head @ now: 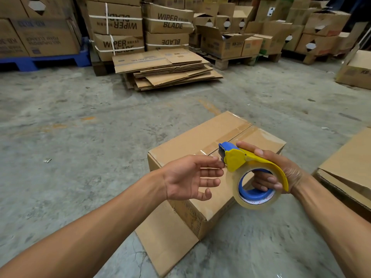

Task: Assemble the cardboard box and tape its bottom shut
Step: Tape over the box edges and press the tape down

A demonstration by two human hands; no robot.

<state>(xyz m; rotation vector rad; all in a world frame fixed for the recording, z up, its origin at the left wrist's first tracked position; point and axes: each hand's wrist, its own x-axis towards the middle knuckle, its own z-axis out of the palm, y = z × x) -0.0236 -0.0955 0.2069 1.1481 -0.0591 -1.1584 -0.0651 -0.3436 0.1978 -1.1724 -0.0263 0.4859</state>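
Note:
A brown cardboard box [192, 137] stands on the concrete floor in front of me, its upward face closed with a strip of clear tape [233, 133] along the centre seam. One flap lies flat on the floor at its near side. My right hand [281, 173] grips a yellow and blue tape dispenser [239, 159] with a clear tape roll, held just above the box's near edge. My left hand [190, 177] is open, fingers spread, its fingertips touching the dispenser's front end.
A stack of flattened cartons [166, 69] lies on the floor ahead. Pallets of stacked boxes [118, 27] line the back. More cardboard boxes sit at the right [349, 173] and far right [357, 71]. Bare concrete floor [70, 127] spreads to the left.

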